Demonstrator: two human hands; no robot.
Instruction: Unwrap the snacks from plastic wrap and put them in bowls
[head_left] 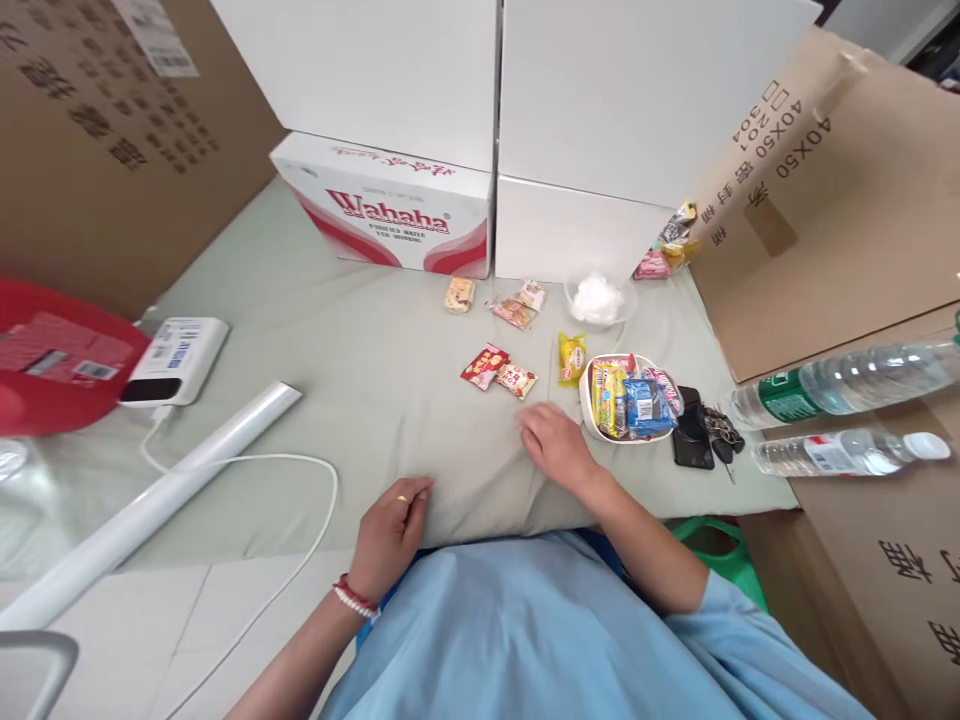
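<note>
My left hand (392,522), wearing a ring, rests at the front edge of the cloth-covered surface with its fingers loosely curled and nothing seen in them. My right hand (556,446) lies on the cloth, fingers slightly bent but apart, holding nothing visible. Just beyond its fingertips are a cream-and-red snack packet (517,379) and a red snack packet (484,366), touching each other. To its right stands a white bowl (587,412) full of wrapped snacks, among them a blue packet (646,405). A yellow packet (571,358) lies beside the bowl.
Farther back are a wrapped biscuit (459,295), clear snack packets (513,311) and a clear bowl (634,302) with white contents. A Wahaha carton (397,215) stands behind. At right are a phone (694,452), keys (722,430) and bottles (832,453); at left, a white tube (172,490) and cable (334,480).
</note>
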